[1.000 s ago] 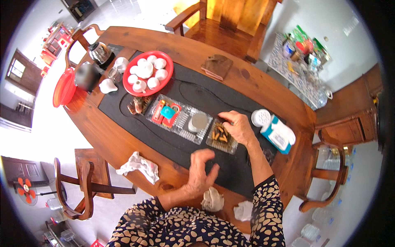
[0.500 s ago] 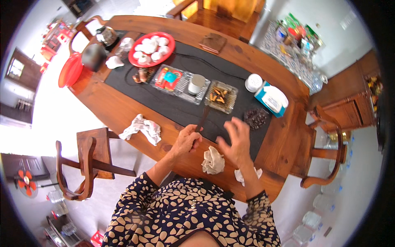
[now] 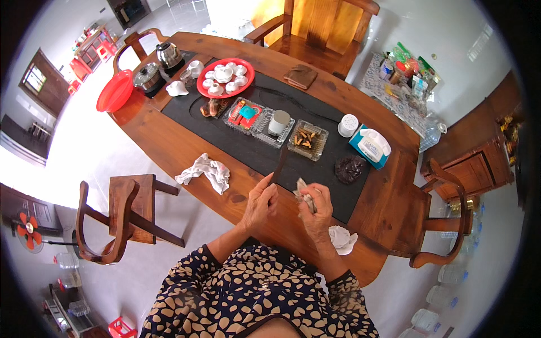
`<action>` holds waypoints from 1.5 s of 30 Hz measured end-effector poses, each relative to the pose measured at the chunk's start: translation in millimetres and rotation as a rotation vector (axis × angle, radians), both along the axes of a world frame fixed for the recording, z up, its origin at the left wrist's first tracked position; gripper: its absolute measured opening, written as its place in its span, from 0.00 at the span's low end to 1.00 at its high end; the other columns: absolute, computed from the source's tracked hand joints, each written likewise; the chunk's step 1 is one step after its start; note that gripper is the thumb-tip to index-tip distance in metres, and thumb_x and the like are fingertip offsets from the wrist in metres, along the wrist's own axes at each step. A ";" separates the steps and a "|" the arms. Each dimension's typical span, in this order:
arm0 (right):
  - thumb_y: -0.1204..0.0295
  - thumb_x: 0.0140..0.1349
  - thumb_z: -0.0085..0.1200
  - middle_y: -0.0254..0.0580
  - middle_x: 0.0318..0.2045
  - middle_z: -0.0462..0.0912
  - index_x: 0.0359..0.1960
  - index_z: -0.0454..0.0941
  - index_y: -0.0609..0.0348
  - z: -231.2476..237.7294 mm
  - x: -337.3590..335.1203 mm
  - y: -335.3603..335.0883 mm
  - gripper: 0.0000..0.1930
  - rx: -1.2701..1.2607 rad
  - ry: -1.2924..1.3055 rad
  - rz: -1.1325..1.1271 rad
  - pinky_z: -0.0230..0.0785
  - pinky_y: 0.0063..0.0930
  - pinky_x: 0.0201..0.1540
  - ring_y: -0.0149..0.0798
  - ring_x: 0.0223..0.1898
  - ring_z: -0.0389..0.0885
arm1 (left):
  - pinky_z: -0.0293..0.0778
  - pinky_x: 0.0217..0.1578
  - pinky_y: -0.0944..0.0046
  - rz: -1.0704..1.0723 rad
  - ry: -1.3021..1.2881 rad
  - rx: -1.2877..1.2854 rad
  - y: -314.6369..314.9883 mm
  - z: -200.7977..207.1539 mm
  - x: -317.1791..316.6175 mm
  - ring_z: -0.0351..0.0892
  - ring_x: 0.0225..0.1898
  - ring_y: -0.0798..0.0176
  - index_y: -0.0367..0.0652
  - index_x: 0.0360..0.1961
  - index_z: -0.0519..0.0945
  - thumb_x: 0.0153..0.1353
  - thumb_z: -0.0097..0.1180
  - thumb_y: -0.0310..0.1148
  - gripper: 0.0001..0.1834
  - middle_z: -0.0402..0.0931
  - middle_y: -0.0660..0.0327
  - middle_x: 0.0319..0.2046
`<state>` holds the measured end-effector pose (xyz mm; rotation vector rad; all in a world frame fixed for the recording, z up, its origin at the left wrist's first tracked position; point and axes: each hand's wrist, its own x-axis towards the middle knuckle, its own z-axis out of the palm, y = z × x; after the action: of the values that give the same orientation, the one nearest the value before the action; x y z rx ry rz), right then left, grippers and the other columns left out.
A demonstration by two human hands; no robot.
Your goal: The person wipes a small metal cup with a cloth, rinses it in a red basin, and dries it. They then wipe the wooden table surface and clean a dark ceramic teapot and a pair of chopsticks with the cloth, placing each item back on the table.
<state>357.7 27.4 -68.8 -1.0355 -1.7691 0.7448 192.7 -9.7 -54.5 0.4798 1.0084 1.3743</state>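
Note:
My left hand (image 3: pixel 260 205) grips a dark, flat, narrow stick (image 3: pixel 280 162) that points up and away over the black table inlay. Its far end stops just short of a square glass ashtray (image 3: pixel 319 151) with cigarette butts in it. In my right hand (image 3: pixel 316 213), a crumpled off-white wipe (image 3: pixel 301 189) is pinched between thumb and fingers. The wipe is to the right of the stick and apart from it. A crumpled white tissue (image 3: pixel 342 240) lies beside my right wrist, partly covered by it. To the left, a wrinkled white cloth (image 3: pixel 205 171) rests on the wood.
Beyond my hands stand a clear plastic tray (image 3: pixel 260 138), a red tray of white teacups (image 3: pixel 247 89), a wipes pack (image 3: pixel 373 145), a white canister (image 3: pixel 347 125) and a dark round lump (image 3: pixel 349 169). A kettle (image 3: pixel 168 55) and red basin (image 3: pixel 115 91) sit far left. Wooden chairs flank the table.
My right hand has come down and picked up the off-white wipe from the table, lifting it beside the stick. My left hand still holds the stick. The view has shifted slightly.

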 end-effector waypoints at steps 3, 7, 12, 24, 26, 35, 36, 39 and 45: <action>0.78 0.52 0.60 0.43 0.44 0.72 0.41 0.79 0.54 40.7 -26.5 -3.8 0.14 0.123 0.021 0.100 0.71 0.30 0.41 0.40 0.41 0.75 | 0.59 0.19 0.73 0.004 0.151 0.132 -2.3 3.0 9.0 0.60 0.17 0.76 0.42 0.59 0.67 0.69 0.36 0.34 0.19 0.63 0.68 0.24; 0.78 0.52 0.61 0.45 0.44 0.70 0.42 0.81 0.53 38.9 -45.2 4.6 0.14 0.181 0.068 0.149 0.71 0.32 0.42 0.43 0.42 0.74 | 0.59 0.18 0.74 0.036 0.342 0.320 -4.0 6.0 10.5 0.58 0.18 0.76 0.41 0.57 0.66 0.70 0.36 0.37 0.18 0.59 0.70 0.23; 0.80 0.52 0.59 0.47 0.46 0.66 0.44 0.80 0.53 50.5 -60.8 41.9 0.16 0.248 0.038 0.034 0.71 0.35 0.44 0.44 0.44 0.72 | 0.57 0.18 0.75 0.002 0.217 0.110 -14.6 27.8 11.4 0.55 0.18 0.76 0.41 0.64 0.61 0.72 0.38 0.37 0.22 0.57 0.71 0.22; 0.74 0.59 0.57 0.45 0.48 0.64 0.44 0.80 0.55 40.0 -81.6 3.8 0.11 -0.143 0.235 0.177 0.67 0.31 0.49 0.40 0.46 0.70 | 0.62 0.24 0.76 0.073 0.336 0.203 -2.5 29.3 -13.5 0.63 0.26 0.79 0.40 0.54 0.67 0.72 0.36 0.35 0.15 0.67 0.70 0.29; 0.74 0.61 0.55 0.44 0.49 0.65 0.43 0.80 0.56 37.6 -85.5 7.5 0.09 -0.056 0.216 0.106 0.67 0.29 0.49 0.38 0.46 0.70 | 0.63 0.25 0.77 0.054 0.345 0.200 -1.7 29.7 -13.5 0.63 0.28 0.80 0.40 0.53 0.67 0.73 0.36 0.35 0.14 0.67 0.71 0.30; 0.72 0.67 0.48 0.41 0.45 0.73 0.48 0.72 0.59 45.2 -101.3 51.5 0.11 -0.300 0.593 -0.061 0.68 0.21 0.43 0.30 0.41 0.74 | 0.57 0.19 0.76 0.044 0.240 0.139 8.4 38.1 -12.3 0.57 0.20 0.79 0.43 0.46 0.65 0.73 0.35 0.38 0.11 0.61 0.72 0.22; 0.73 0.67 0.46 0.37 0.41 0.76 0.51 0.69 0.60 38.6 -103.8 60.2 0.12 -0.272 0.798 -0.064 0.68 0.17 0.39 0.26 0.37 0.74 | 0.56 0.18 0.76 0.064 0.162 0.095 11.0 41.2 -15.7 0.56 0.18 0.79 0.43 0.45 0.65 0.73 0.35 0.39 0.11 0.60 0.72 0.21; 0.74 0.66 0.48 0.38 0.43 0.75 0.52 0.68 0.59 37.5 -94.8 49.5 0.13 -0.410 0.845 0.024 0.70 0.17 0.40 0.27 0.39 0.75 | 0.54 0.14 0.75 0.086 0.031 0.050 19.6 45.3 -25.7 0.53 0.14 0.79 0.45 0.38 0.65 0.73 0.35 0.42 0.13 0.58 0.72 0.18; 0.74 0.62 0.54 0.38 0.42 0.77 0.55 0.67 0.68 37.8 -93.1 24.4 0.21 -0.556 0.573 0.141 0.71 0.18 0.40 0.25 0.39 0.75 | 0.54 0.17 0.76 0.002 0.216 0.118 14.9 31.1 -22.9 0.55 0.18 0.80 0.46 0.37 0.65 0.73 0.37 0.36 0.09 0.58 0.73 0.19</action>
<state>264.6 51.9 -31.0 -0.9185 -1.1639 1.5103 169.8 5.2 -23.5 0.7278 1.1052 1.4107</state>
